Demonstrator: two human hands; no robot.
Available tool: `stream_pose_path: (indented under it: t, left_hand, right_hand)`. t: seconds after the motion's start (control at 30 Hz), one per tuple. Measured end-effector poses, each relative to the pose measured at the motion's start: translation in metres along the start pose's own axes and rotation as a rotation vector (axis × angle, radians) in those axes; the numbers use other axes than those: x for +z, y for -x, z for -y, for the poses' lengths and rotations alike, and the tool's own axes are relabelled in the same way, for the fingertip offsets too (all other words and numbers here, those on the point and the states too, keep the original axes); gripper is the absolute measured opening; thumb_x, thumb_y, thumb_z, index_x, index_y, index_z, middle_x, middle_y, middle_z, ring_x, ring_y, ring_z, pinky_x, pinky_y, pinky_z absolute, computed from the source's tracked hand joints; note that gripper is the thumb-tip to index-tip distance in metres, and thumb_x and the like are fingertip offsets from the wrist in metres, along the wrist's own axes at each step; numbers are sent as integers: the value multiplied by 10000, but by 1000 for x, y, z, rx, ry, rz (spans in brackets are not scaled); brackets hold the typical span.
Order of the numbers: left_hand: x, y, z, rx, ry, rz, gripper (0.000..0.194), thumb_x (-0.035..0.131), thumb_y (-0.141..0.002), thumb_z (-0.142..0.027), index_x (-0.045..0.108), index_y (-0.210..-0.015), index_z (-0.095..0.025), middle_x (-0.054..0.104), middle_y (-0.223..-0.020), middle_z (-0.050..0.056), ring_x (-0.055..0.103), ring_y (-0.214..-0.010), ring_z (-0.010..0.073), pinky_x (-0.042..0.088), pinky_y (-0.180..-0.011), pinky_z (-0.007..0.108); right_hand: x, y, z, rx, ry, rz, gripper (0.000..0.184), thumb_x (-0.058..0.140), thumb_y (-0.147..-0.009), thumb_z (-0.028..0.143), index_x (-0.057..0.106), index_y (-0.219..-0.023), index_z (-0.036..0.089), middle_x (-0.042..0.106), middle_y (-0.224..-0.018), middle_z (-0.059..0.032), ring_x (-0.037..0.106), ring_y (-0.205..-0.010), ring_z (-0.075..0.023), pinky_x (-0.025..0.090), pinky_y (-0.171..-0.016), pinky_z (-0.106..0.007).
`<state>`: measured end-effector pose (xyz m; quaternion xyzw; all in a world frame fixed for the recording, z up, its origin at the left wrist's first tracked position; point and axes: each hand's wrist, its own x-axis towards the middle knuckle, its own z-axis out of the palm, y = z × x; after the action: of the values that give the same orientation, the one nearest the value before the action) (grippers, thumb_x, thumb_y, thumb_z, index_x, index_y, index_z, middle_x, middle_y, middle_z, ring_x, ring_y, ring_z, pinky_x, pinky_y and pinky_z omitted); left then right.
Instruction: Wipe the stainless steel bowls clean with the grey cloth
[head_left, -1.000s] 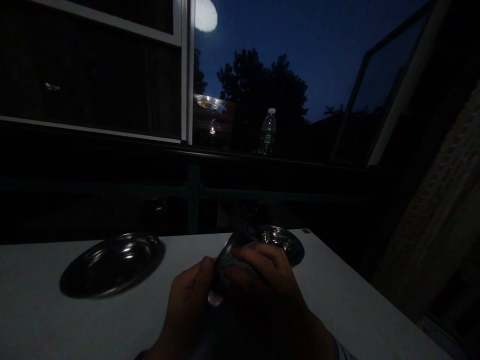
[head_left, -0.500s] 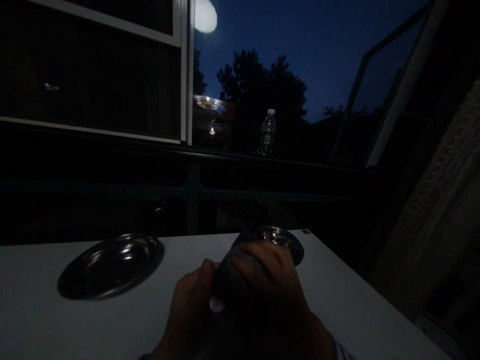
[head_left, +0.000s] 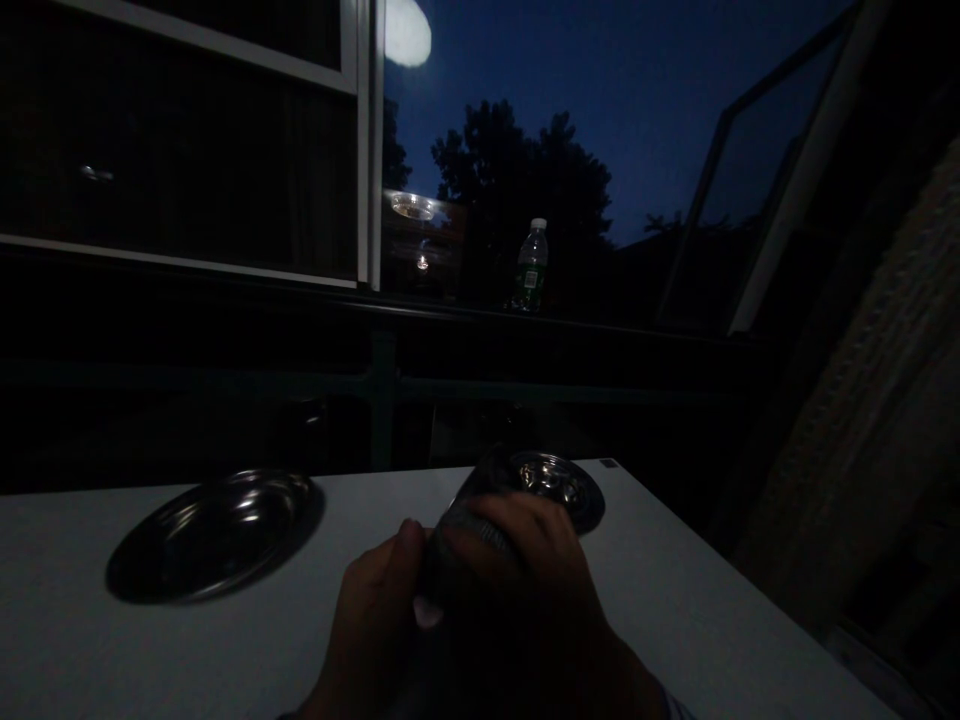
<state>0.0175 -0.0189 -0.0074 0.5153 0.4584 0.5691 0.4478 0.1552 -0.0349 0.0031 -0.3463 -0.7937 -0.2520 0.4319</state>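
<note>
In dim light, both my hands are closed around a dark, long rounded object over the near part of the white table. It tilts up and away to the right, and a ribbed band shows beneath my right fingers. Its kind cannot be made out. My left hand grips its left side, thumb up. Over its top and right side curls my right hand. A small pale pink spot shows between the hands, too dark to identify. The lower part of the held object is lost in shadow.
An oval metal dish lies on the white table at left. Beyond my right hand sits another shiny metal dish, partly hidden. A plastic bottle stands on the windowsill. A patterned curtain hangs at right.
Both hands and the dark object shift slightly left and down, my right fingers a little more. The grip stays the same. The whole view drifts slightly.
</note>
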Motion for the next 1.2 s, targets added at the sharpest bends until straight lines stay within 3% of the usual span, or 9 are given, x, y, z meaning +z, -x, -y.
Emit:
stream_pose_path:
  t: [0.13,0.2,0.43,0.53,0.63,0.83,0.93,1.03,1.2]
  left_hand:
    - [1,1,0,7,-44,91,522,463,-633,-671,544,-444,-192,501,-423,7,430,-418,130,347,-413,252]
    - [2,1,2,17,-46,133,522,451,-642,-666,563,-466,-187,499,-431,7,428,-423,128,353,-423,251]
    - [1,-5,3,50,21,53,440,507,-649,-616,499,-507,-199,491,-497,-16,437,-480,125,378,-449,237]
    - [2,-7,-4,65,83,-23,387,566,-626,-563,497,-505,-202,471,-489,-40,408,-461,109,385,-448,229]
    - [1,-7,-11,-24,180,-94,381,602,-590,-558,492,-491,-206,470,-475,-46,422,-457,110,401,-458,232]
    - [-1,-5,-23,-278,356,-147,354,552,-667,-536,599,-583,-196,538,-468,-21,510,-462,135,415,-457,241]
    - [-1,-3,-25,-229,324,-66,354,527,-695,-523,607,-591,-194,585,-514,-2,545,-511,156,433,-493,257]
    - [0,0,-20,-135,217,-65,373,497,-715,-526,585,-573,-193,579,-498,-5,514,-476,153,423,-483,265]
    - [6,6,-13,-86,122,-13,499,454,-693,-612,480,-416,-197,473,-376,-17,411,-380,115,347,-404,242]
  right_hand:
    - [-4,0,-30,254,-8,2,301,364,-888,206,536,-1133,173,550,-1071,-95,487,-989,-207,442,-818,-378]
    - [-5,1,-37,292,-11,17,308,360,-889,193,529,-1144,164,553,-1059,-96,489,-994,-202,447,-828,-370]
    - [12,5,-5,-3,50,-15,294,428,-870,282,553,-1110,168,554,-1099,-104,466,-990,-230,455,-795,-388]
    - [16,6,10,-47,9,115,324,453,-862,250,514,-1163,149,550,-1134,-89,465,-1025,-214,439,-840,-376]
    - [15,5,15,-95,-14,178,320,448,-863,224,511,-1166,146,566,-1137,-50,468,-1023,-198,429,-839,-356]
    - [12,2,13,-230,89,80,266,361,-900,162,576,-1055,183,632,-1036,15,501,-944,-134,407,-835,-305]
    - [13,2,15,-234,108,58,257,382,-890,164,587,-1042,187,634,-1035,31,502,-939,-122,396,-847,-297]
    - [15,2,12,-167,100,-38,243,408,-875,188,598,-1025,202,634,-1026,18,503,-942,-148,381,-868,-325]
    - [8,2,-14,-9,84,-23,292,453,-843,248,553,-1108,176,563,-1114,-81,474,-999,-228,429,-800,-383]
